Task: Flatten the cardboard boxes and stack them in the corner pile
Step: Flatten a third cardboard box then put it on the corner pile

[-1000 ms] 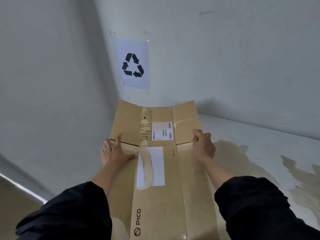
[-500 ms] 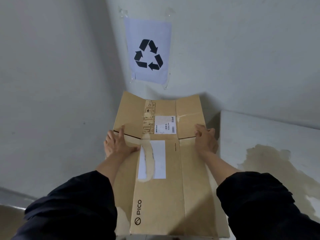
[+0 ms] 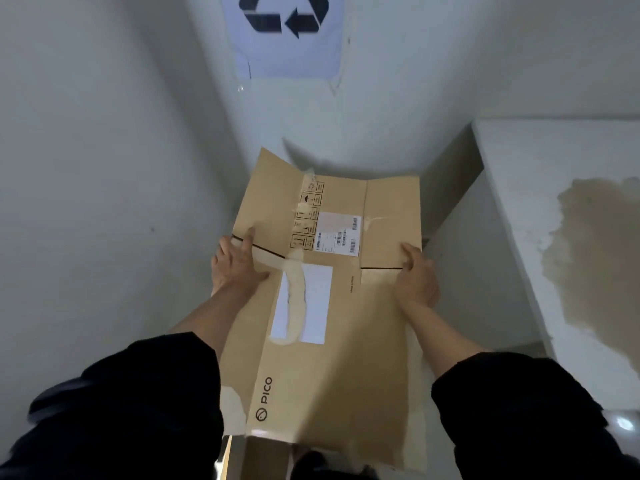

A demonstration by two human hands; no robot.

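Observation:
A flattened brown cardboard box [image 3: 332, 358] with a PICO logo, white labels and tape fills the middle of the head view, its far flaps pointing into the wall corner. My left hand [image 3: 235, 265] holds its left edge, thumb lying on top and the other fingers under the board. My right hand [image 3: 415, 275] grips the right edge at the flap crease, fingers curled over it. More cardboard [image 3: 263, 459] shows under the box's near end.
A paper sheet with a black recycling symbol [image 3: 287, 32] is taped to the wall above the corner. A white ledge [image 3: 554, 188] with a brown stain runs along the right. White walls close in on the left and ahead.
Both hands have carried the flat box forward and down towards the corner. The recycling sign has slid up to the top of the view, and the ledge now sits higher on the right.

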